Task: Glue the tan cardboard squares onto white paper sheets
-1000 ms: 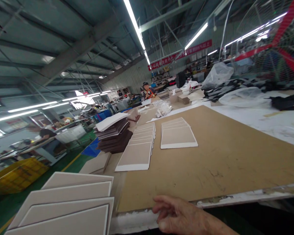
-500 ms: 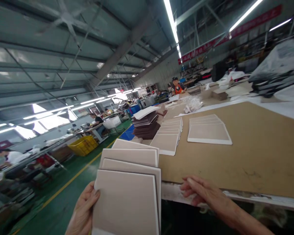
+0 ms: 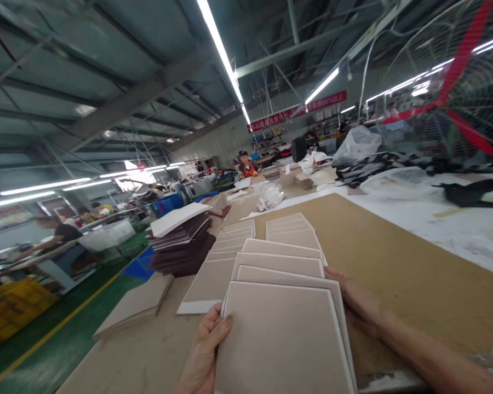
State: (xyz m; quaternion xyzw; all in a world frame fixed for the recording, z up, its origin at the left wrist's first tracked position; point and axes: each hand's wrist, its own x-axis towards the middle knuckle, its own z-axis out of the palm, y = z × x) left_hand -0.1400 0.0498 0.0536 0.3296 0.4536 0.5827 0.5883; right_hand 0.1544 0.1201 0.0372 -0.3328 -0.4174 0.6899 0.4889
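Observation:
A fanned stack of beige rectangular panels with pale edges (image 3: 283, 334) is tilted up in front of me, over the table. My left hand (image 3: 209, 342) is closed on its left edge, thumb on the front face. My right hand (image 3: 349, 293) is at the stack's upper right edge, with most of its fingers hidden behind the panels; whether they grip cannot be made out. Just beyond lie two overlapped rows of similar panels, a left row (image 3: 213, 279) and a right row (image 3: 291, 230) partly covered by the held stack.
Left of the rows stand a tall pile of dark brown sheets (image 3: 184, 249) topped with white, and a low beige stack (image 3: 135, 306). Crumpled clear plastic (image 3: 269, 196) lies farther back. A co-worker (image 3: 247, 166) is at the far end. A large fan (image 3: 447, 104) stands right.
My view has turned right, and the held panels have come over the table. My right hand, apart from them before with loosely spread fingers, has moved to their right edge.

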